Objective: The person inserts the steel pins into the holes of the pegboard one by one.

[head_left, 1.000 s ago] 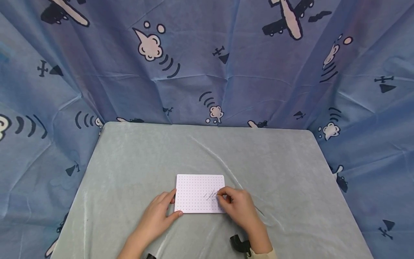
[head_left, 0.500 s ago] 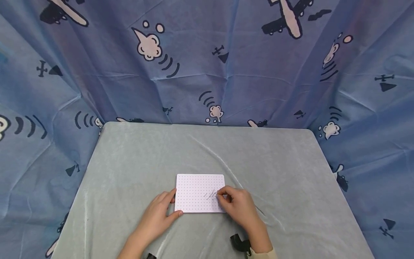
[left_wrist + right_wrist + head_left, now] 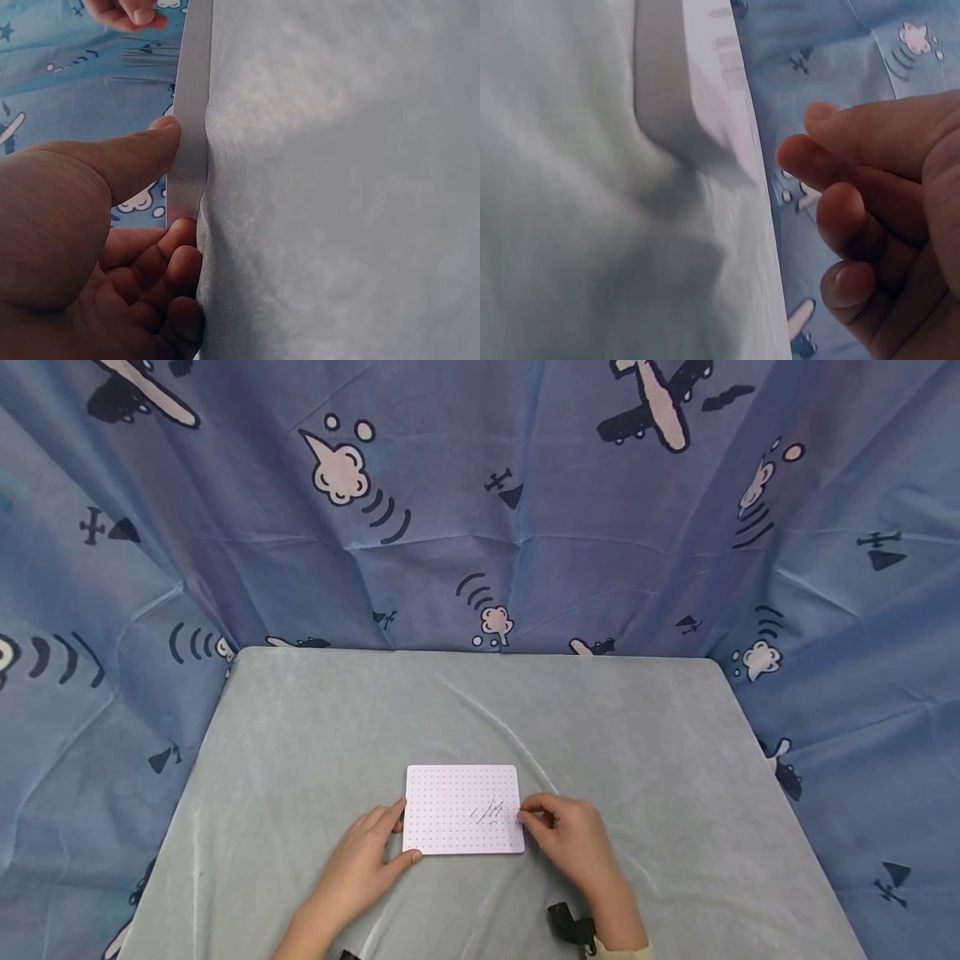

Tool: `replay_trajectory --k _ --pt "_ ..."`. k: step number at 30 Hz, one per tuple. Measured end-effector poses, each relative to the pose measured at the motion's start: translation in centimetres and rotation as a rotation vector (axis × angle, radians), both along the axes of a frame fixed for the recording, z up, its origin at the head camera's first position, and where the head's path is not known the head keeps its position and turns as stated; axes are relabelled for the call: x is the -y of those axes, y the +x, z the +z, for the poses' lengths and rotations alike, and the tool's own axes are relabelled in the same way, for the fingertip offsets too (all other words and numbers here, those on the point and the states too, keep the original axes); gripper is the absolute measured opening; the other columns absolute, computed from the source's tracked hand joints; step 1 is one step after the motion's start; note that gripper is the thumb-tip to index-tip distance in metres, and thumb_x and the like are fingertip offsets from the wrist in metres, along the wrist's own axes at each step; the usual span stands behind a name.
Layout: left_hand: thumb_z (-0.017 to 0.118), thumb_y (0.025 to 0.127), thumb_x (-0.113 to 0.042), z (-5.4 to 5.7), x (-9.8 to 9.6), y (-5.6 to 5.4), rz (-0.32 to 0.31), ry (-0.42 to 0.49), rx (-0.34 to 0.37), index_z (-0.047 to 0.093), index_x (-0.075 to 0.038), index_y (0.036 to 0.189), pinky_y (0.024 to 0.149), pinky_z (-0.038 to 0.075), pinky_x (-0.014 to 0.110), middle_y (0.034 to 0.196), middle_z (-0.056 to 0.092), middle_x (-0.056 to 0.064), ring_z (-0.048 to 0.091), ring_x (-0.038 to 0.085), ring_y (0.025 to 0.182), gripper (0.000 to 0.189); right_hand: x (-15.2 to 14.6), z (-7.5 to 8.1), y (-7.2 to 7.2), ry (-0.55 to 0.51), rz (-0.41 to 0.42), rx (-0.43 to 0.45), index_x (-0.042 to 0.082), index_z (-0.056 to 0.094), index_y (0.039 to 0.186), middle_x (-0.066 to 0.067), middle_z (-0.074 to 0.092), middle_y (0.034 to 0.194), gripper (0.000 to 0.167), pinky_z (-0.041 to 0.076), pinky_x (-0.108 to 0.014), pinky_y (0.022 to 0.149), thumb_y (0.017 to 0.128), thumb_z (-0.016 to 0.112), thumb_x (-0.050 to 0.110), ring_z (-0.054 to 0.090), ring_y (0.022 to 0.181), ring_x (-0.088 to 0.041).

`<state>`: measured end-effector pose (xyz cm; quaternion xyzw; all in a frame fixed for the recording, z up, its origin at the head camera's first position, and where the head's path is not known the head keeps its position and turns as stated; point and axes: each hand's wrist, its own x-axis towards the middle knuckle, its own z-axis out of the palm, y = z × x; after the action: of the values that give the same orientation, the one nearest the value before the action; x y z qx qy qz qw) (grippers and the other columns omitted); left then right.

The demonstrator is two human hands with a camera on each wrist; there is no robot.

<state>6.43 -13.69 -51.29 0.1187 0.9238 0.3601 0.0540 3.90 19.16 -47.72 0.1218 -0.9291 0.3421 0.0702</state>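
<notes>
A white board (image 3: 446, 810) with a grid of small dots lies on the cloth-covered table, near its front edge. Several thin dark sticks (image 3: 487, 812) stand out from its right part; the left wrist view has them as fine streaks. My left hand (image 3: 360, 860) holds the board's near left corner, thumb on the front side (image 3: 192, 97), fingers curled along the left side. My right hand (image 3: 573, 835) is at the board's right edge, thumb and forefinger close together, other fingers loosely curled. In the right wrist view nothing shows between those fingertips (image 3: 821, 111).
Pale grey-green cloth (image 3: 322, 718) covers the table, with a long crease running behind the board. Blue curtain (image 3: 435, 510) printed with planes and clouds surrounds the back and sides. A black wrist camera (image 3: 570, 927) sits by my right wrist.
My right hand has moved right, off the sticks to the board's right edge, uncovering the rightmost sticks. My left hand holds the corner as before. The view has shifted slightly.
</notes>
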Motion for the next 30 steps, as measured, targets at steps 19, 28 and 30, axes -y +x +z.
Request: replay_trajectory --k 19,28,30 --pt "0.095 0.087 -0.025 0.3 -0.2 0.1 0.012 0.004 0.017 0.059 0.000 0.154 0.089 0.050 0.036 0.107 0.061 -0.012 0.055 0.009 0.098 0.080 -7.2 -0.4 2.4 0.194 -0.175 0.102 0.016 0.085 0.105 0.008 0.077 0.100 0.024 0.057 -0.034 0.070 0.087 0.089 0.000 0.066 0.080 -0.008" --pt "0.095 0.087 -0.026 0.3 -0.3 0.0 0.013 0.001 0.023 0.059 0.000 0.154 0.088 0.050 0.034 0.107 0.061 -0.012 0.054 0.008 0.097 0.080 -8.2 -0.8 3.2 0.227 -0.218 0.196 0.014 0.084 0.104 0.007 0.075 0.097 0.020 0.057 -0.041 0.075 0.089 0.087 0.002 0.068 0.085 -0.012" --pt "0.095 0.087 -0.025 0.3 -0.3 0.1 0.011 0.001 0.020 0.059 0.001 0.154 0.087 0.050 0.034 0.107 0.061 -0.011 0.054 0.008 0.096 0.080 -8.2 -0.9 3.2 0.229 -0.220 0.216 0.015 0.084 0.103 0.007 0.075 0.096 0.018 0.057 -0.040 0.075 0.090 0.087 0.003 0.067 0.084 -0.011"
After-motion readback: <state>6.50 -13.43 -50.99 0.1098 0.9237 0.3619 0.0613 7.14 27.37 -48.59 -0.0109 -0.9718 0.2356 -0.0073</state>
